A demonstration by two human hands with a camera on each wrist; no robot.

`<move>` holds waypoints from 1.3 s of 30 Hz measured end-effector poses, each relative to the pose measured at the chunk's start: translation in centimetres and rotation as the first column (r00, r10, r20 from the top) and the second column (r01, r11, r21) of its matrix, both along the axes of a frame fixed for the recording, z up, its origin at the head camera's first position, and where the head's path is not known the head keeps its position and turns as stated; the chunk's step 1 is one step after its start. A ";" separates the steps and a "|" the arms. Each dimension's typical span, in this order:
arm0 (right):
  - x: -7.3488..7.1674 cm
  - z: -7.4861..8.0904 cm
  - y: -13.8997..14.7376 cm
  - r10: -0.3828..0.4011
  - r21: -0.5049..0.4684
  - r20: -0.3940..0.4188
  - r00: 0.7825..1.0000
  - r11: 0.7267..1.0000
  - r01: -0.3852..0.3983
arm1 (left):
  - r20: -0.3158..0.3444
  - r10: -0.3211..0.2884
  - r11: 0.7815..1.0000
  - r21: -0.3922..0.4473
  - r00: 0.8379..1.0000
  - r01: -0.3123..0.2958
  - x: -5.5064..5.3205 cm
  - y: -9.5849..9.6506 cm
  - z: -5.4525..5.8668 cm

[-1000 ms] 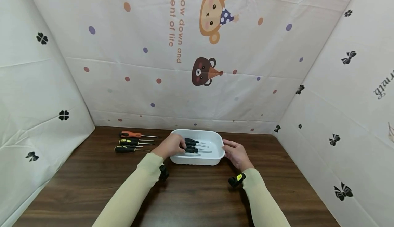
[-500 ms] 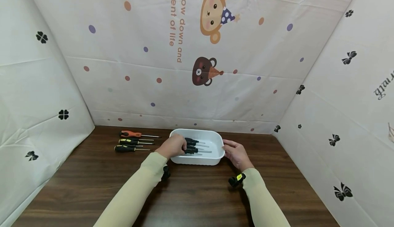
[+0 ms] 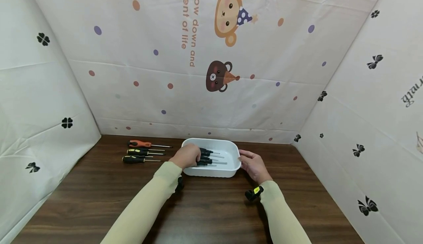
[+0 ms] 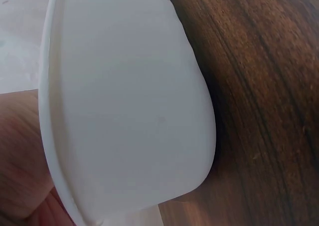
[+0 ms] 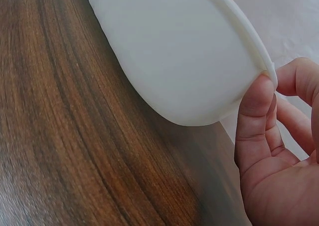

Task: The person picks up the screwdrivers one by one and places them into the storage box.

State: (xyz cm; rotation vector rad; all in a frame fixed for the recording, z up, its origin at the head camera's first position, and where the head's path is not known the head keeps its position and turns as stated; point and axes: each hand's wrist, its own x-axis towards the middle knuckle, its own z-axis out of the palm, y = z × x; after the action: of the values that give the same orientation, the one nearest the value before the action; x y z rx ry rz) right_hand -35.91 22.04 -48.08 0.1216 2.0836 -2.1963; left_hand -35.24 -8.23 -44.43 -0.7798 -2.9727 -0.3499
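A white plastic tray [image 3: 224, 172] sits on the table, with several dark-handled screwdrivers [image 3: 205, 161] lying in it, shafts pointing right. My left hand [image 3: 186, 155] reaches over the tray's left end, down at the screwdriver handles. Its fingertips are hidden from the head view; in the left wrist view the tray wall [image 4: 129, 106] covers most of the hand, so its hold cannot be made out. At the other end, my right hand [image 3: 253, 166] pinches the tray's rim between thumb [image 5: 256, 106] and index finger.
Left of the tray, an orange-handled screwdriver [image 3: 140, 143] and several black-and-yellow ones [image 3: 133, 159] lie side by side on the brown wooden table [image 3: 211, 207]. A printed cloth wall [image 3: 185, 100] rises close behind the tray, and white cloth also hangs at both sides.
My left hand has shifted slightly right and further into the tray, and its fingertips have gone out of sight. My right hand stays on the rim, and the tray has not visibly moved.
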 end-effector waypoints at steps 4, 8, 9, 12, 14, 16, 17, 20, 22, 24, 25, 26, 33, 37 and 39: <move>0.0 0.0 0.0 0.001 0.006 0.004 1.000 1.000 -0.001 | -0.005 -0.004 1.000 -0.023 1.000 0.004 -0.1 0.2 0.0; 0.0 0.0 0.0 -0.002 0.003 0.004 1.000 1.000 0.002 | 0.002 -0.010 1.000 -0.016 1.000 0.010 -0.1 0.2 0.1; 0.0 0.0 0.0 -0.002 0.003 0.003 1.000 1.000 0.002 | 0.004 -0.011 1.000 -0.017 1.000 0.011 -0.1 0.3 0.2; 0.0 0.1 -0.1 -0.002 0.011 0.001 1.000 1.000 0.002 | 0.001 -0.012 1.000 -0.017 1.000 0.012 -0.1 0.3 0.2; 0.0 0.1 0.0 0.001 0.018 -0.002 1.000 1.000 -0.001 | -0.005 -0.010 1.000 -0.027 1.000 0.010 -0.1 0.3 0.1; 0.0 0.0 0.0 -0.003 0.014 0.001 1.000 1.000 0.003 | -0.009 -0.008 0.999 -0.037 1.000 0.008 -0.2 0.4 0.1; 0.0 0.0 0.0 -0.005 0.010 0.002 1.000 1.000 0.005 | -0.010 -0.007 0.999 -0.042 1.000 0.006 -0.2 0.4 0.0; 0.0 -0.1 0.0 -0.007 0.005 0.000 1.000 1.000 0.007 | -0.009 -0.006 0.999 -0.046 1.000 0.005 -0.4 0.4 -0.1; 0.0 -0.1 0.1 -0.008 0.001 0.002 1.000 1.000 0.008 | -0.005 -0.004 0.999 -0.035 1.000 0.004 -0.5 0.4 -0.1; -0.1 -0.1 0.1 -0.004 0.005 0.001 1.000 1.000 0.004 | -0.003 -0.002 0.999 -0.034 1.000 0.002 -0.5 0.3 -0.1; -0.1 -0.1 0.1 -0.004 0.004 0.002 1.000 1.000 0.004 | -0.003 -0.001 0.999 -0.032 1.000 0.001 -0.5 0.2 -0.1; -0.1 -0.1 0.1 -0.004 0.007 0.001 1.000 1.000 0.004 | -0.004 0.000 1.000 -0.031 1.000 0.000 -0.5 0.1 -0.1; -0.1 0.0 0.0 0.001 0.010 -0.001 1.000 1.000 -0.001 | -0.024 -0.022 0.999 -0.024 0.999 0.021 -0.3 -0.5 0.4; -0.1 0.0 0.0 -0.003 0.006 0.009 1.000 1.000 0.003 | -0.014 -0.040 0.999 0.006 0.999 0.040 0.0 -0.8 1.0; 0.0 0.1 -0.1 -0.004 0.008 0.010 1.000 1.000 0.004 | -0.009 -0.038 0.999 0.019 0.999 0.038 0.1 -1.0 1.3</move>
State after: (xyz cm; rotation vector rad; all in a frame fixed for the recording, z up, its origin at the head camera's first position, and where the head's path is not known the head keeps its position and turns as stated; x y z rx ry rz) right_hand -35.95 21.98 -48.00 0.1380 2.0892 -2.1851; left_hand -35.11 -9.27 -43.16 -0.8347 -2.9455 -0.3762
